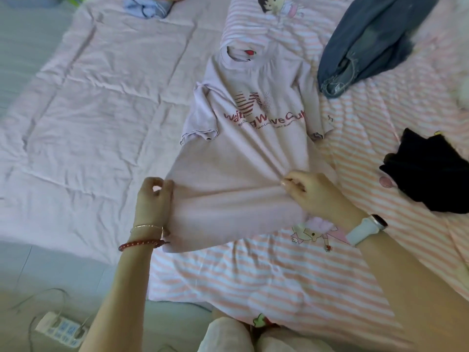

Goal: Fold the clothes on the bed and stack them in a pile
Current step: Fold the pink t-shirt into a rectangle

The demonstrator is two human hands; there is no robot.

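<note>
— since we want a flat shirt before any fold, we lay the tee [243,158] face up on the striped sheet [253,275], collar away from us, hem toward our knees.

— and our hands, what are they doing?

— our left hand [152,199] pinches the tee's left edge between thumb and fingers; our right hand [314,191] has its fingers curled round a bunch of cloth at the right side. both grips are tight on fabric, so we judge we're drawing it taut across the lower half to pull out wrinkles.

— it isn't smooth yet?

— no. creases fan from the right hand, and the left sleeve is crumpled. the print still reads bent.

— why the other clothes off to the side?

— they wait their turn, we think. the jeans [368,44] lie heaped at the far right, well apart from the black garment [426,174] nearer us; a blue bundle [147,6] sits at the far edge by the quilt [88,110]. we see no pile begun, so most of the task is ahead.
</note>
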